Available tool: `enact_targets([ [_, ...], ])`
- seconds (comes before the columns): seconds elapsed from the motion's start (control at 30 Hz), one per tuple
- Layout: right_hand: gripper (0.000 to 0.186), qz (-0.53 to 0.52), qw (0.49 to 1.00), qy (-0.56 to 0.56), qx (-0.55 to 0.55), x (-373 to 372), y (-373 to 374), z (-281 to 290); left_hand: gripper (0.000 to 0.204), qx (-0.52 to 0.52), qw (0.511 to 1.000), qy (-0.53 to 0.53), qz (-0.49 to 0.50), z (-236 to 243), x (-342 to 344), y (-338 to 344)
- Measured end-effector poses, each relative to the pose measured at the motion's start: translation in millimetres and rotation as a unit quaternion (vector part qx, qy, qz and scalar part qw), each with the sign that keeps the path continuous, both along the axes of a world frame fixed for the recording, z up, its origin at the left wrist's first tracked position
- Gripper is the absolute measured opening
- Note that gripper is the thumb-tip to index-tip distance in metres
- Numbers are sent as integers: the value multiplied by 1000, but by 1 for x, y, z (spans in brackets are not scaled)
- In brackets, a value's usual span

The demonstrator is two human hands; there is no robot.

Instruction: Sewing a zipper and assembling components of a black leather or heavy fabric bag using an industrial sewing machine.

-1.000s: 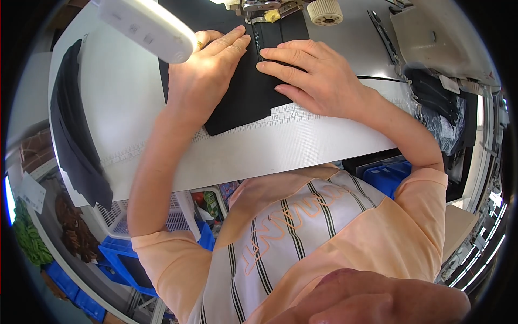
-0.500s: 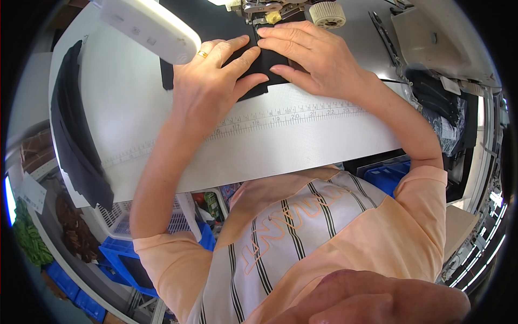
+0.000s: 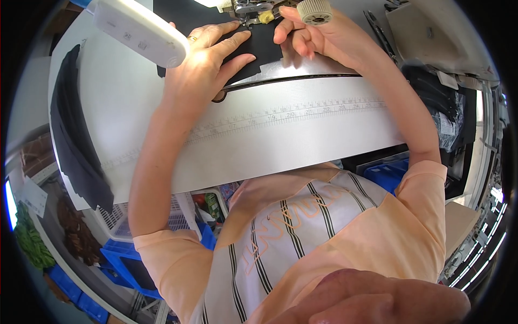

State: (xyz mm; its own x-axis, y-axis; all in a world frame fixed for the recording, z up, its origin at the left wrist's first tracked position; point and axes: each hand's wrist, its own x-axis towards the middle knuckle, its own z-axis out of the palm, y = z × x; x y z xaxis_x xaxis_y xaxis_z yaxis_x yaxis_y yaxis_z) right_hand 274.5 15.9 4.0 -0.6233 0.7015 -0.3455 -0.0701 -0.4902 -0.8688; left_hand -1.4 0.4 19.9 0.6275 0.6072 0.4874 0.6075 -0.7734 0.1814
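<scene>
My left hand (image 3: 202, 65) lies on a piece of black fabric (image 3: 261, 51) with its fingers stretched out, the fingertips close to the presser foot of a sewing machine (image 3: 251, 7). A ring shows on one of its fingers. My right hand (image 3: 337, 40) is raised off the fabric, just right of the presser foot and beneath a ridged white knob (image 3: 315, 12). Its fingers are loosely bent and apart, and nothing shows in them. The knob hides part of this hand. A small yellow piece (image 3: 266, 17) sits beside the foot.
A white machine arm (image 3: 140, 32) juts over my left hand. More black fabric (image 3: 75, 129) hangs over the table's left edge. Ruler markings (image 3: 291, 114) run along the white tabletop (image 3: 259, 146). Tweezers (image 3: 377, 29) and bagged black pieces (image 3: 445, 110) lie at the right.
My right hand has lifted from the fabric and moved right and upward. The left hand and the fabric have shifted slightly away from me, baring the metal plate's near edge.
</scene>
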Motion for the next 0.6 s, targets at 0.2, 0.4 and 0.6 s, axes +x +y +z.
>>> enact_targets([
  [0.2, 22, -97, 784, -258, 556, -46, -40, 14, 31, 57, 998, -12, 3, -12, -2, -5],
  [0.4, 30, -87, 577, -409, 701, -50, -44, 4, 31, 21, 999, -42, -2, -8, -1, -4],
  [0.6, 31, -90, 582, -425, 688, -52, -41, 4, 29, 45, 999, 20, 20, -8, -3, 6],
])
